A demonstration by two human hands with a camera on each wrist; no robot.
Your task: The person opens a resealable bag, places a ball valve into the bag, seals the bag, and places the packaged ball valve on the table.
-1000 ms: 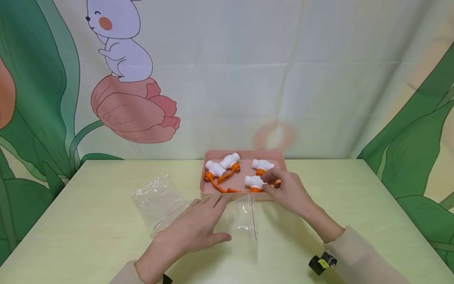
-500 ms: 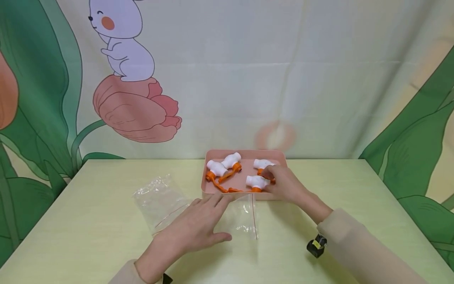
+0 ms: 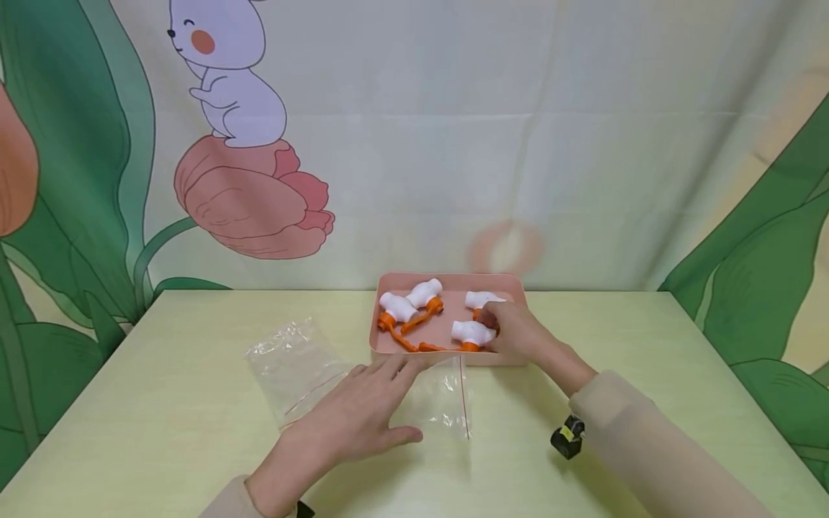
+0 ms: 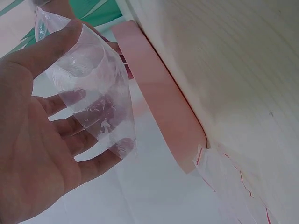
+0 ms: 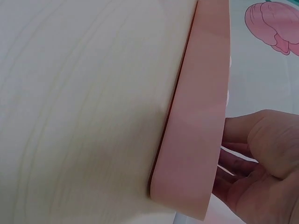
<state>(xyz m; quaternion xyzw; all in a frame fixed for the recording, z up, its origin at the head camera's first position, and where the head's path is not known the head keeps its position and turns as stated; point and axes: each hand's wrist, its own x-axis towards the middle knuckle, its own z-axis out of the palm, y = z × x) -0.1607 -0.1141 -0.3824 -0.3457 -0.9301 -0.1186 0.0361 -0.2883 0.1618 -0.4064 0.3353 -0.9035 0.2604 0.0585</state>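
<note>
Beside the right hand (image 3: 518,332), possibly touching, lies a white fitting (image 3: 471,332).

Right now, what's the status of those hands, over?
Left fingers touching clear bag. Right fingers inside pink tray, at white fitting; grip hidden. Second bag lies left of tray.

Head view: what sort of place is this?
Likely an indoor workspace, perhaps a staged one: a pale table against a cartoon-printed backdrop, with a pink tray on it.
</note>
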